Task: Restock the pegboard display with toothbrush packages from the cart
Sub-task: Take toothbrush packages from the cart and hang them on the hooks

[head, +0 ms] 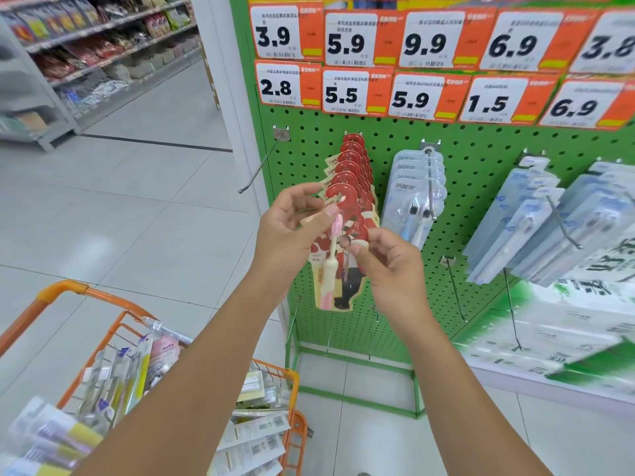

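Centre frame, both hands work one red pack at the peg: left hand pinches its top, right hand pinches its edge. Light, stiff card, probably slick blister; best held by the hang hole. More wait in the cart, lower left.

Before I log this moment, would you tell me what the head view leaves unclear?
- Small print on the price tags: too small; only the big numbers read.
- Packages in the orange cart: motion-blurred and cut by the bottom edge.
- Red toothbrush package: partly covered by the left hand and right hand.
- White boxes at right: blurred.
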The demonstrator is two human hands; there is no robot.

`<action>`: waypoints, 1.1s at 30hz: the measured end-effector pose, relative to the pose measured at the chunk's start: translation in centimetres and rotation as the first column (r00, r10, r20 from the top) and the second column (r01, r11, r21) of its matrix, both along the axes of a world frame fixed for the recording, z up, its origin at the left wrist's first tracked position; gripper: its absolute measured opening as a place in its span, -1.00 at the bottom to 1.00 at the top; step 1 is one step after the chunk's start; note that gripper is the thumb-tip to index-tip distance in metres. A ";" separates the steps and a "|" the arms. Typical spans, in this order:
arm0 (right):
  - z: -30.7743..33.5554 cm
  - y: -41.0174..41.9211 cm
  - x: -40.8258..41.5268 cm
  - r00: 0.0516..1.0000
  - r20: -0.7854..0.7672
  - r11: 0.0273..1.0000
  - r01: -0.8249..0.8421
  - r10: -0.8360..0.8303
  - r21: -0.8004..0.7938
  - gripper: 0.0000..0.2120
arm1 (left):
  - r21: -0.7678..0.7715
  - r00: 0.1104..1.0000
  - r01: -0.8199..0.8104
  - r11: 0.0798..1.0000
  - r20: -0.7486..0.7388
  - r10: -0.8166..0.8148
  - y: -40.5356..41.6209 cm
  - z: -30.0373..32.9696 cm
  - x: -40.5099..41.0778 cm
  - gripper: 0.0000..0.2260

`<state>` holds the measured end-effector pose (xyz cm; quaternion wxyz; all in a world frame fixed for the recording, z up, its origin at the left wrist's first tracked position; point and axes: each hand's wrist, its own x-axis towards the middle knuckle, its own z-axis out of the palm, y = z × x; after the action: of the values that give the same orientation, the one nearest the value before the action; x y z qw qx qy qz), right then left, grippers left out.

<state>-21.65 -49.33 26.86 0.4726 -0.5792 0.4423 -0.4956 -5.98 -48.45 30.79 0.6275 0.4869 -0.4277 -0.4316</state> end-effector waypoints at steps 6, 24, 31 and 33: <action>-0.3 -0.6 0.4 1.000 0.014 1.000 -0.014 0.014 0.012 -0.92 | 0.046 0.992 -0.055 0.997 0.114 0.050 0.8 -1.4 0.5 -0.57; -2.8 -4.9 2.1 0.950 -0.228 0.971 0.232 -0.214 0.055 -0.77 | 0.218 0.959 -0.177 0.960 0.260 0.117 -0.1 -4.4 1.6 -0.73; -6.6 -2.4 3.1 0.941 -0.109 0.803 0.332 -0.321 0.495 -0.65 | 0.336 0.940 -0.243 0.910 0.313 0.136 4.0 -8.4 5.5 -0.87; -8.1 -0.4 4.0 0.962 -0.114 0.761 0.267 -0.248 0.592 -0.63 | 0.380 0.911 -0.298 0.875 0.386 0.143 6.2 -10.3 7.3 -0.89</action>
<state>-17.64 -49.74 18.80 0.5528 -0.3398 0.6587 -0.3809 1.28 -42.28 20.47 0.4645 0.7278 -0.3659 -0.3473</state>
